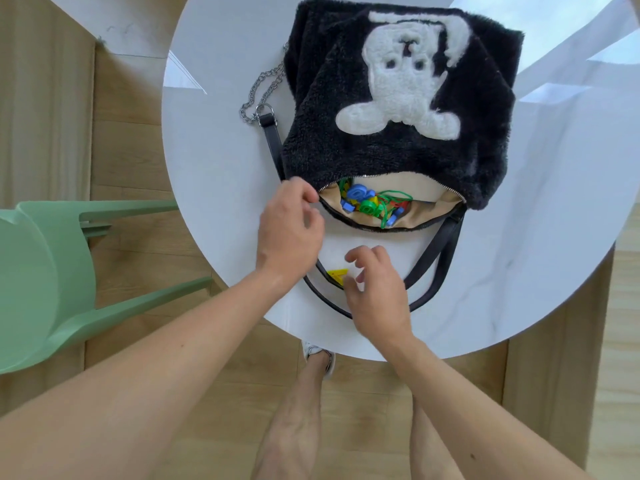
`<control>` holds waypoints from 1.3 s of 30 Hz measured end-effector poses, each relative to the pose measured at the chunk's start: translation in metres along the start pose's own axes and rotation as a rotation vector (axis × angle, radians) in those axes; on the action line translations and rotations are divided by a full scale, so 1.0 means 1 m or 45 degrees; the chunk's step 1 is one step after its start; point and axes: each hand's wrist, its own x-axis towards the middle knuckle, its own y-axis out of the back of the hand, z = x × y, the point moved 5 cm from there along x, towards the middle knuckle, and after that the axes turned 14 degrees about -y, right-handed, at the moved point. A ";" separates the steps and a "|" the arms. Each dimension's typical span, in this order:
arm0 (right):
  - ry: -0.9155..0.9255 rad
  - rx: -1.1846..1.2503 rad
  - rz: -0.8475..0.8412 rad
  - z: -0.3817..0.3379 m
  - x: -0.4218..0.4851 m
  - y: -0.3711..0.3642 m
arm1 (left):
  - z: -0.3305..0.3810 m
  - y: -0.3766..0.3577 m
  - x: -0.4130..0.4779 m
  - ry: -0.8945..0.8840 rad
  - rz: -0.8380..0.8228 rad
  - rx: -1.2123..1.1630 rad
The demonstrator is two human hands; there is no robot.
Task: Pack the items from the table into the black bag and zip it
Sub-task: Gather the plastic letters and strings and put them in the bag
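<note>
A fluffy black bag (391,133) with a white bear on it lies on the round white table (214,168). Its zip is open towards me, showing a beige lining and several small blue, green and red plastic pieces (372,204) inside. My left hand (289,230) pinches the left corner of the opening. My right hand (375,292) hovers with curled, spread fingers just right of a small yellow piece (336,274) that lies on the table inside the strap loop; its thumb is beside the piece and holds nothing.
The bag's black strap (436,268) loops across the table's near edge, and a metal chain (263,88) lies left of the bag. A green chair (52,271) stands to the left. My legs and wooden floor are below the table edge.
</note>
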 end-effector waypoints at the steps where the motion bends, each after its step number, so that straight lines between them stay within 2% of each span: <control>1: 0.085 -0.152 0.016 0.001 -0.002 -0.008 | 0.010 -0.005 -0.004 -0.101 -0.050 -0.007; 4: 0.203 -0.385 0.072 -0.003 0.000 -0.020 | 0.030 -0.024 -0.011 -0.277 -0.183 0.003; 6: 0.225 -0.422 0.047 -0.004 0.001 -0.025 | 0.035 -0.035 -0.013 -0.316 -0.257 0.034; 9: 0.175 -0.248 -0.056 -0.005 0.004 -0.025 | 0.033 -0.049 -0.016 -0.148 -0.346 0.018; 12: 0.080 -0.140 -0.179 -0.002 0.011 -0.023 | 0.020 -0.052 -0.021 0.241 -0.280 -0.085; 15: -0.020 -0.093 -0.270 0.004 0.018 -0.020 | 0.013 -0.046 -0.026 0.393 -0.166 -0.169; 18: -0.088 0.053 -0.180 0.001 0.023 0.003 | 0.008 -0.026 -0.022 0.374 0.027 -0.158; 21: -0.236 0.445 -0.034 -0.011 0.031 0.046 | -0.001 -0.004 -0.009 0.314 0.193 -0.098; 23: -0.321 0.612 0.004 -0.025 0.038 0.068 | -0.007 0.000 -0.002 0.270 0.156 -0.045; 27: -0.422 0.750 -0.031 -0.057 0.055 0.077 | -0.016 -0.005 0.001 0.245 0.019 0.066; 31: -0.509 1.013 -0.078 -0.061 0.059 0.063 | -0.027 -0.008 -0.003 0.352 0.037 0.102; 34: -0.484 1.205 -0.028 -0.051 0.044 0.055 | -0.032 -0.011 -0.002 0.414 0.075 -0.010; 37: -0.467 1.135 0.056 -0.032 0.029 0.047 | -0.033 -0.012 0.002 0.438 0.077 -0.103; 39: -0.472 1.042 -0.003 -0.024 0.021 0.037 | -0.037 -0.013 0.006 0.466 0.045 -0.145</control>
